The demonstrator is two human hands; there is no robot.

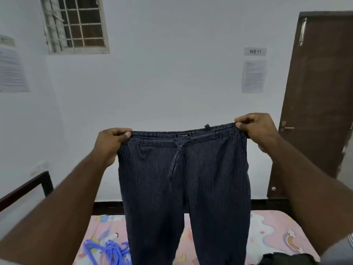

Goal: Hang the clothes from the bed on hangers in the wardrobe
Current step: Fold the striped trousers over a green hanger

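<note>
Striped trousers held up by the waistband over the bed

The left hand and right hand each pinch one end of the waistband of dark pinstriped trousers, stretching it flat; the legs hang down over the pink patterned bed. Blue hangers lie near left on the bed, a dark garment near right. A brown door stands far right.

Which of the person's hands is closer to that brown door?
The right hand; it grips the trousers waistband nearest the door. The left hand holds the opposite end.
</note>
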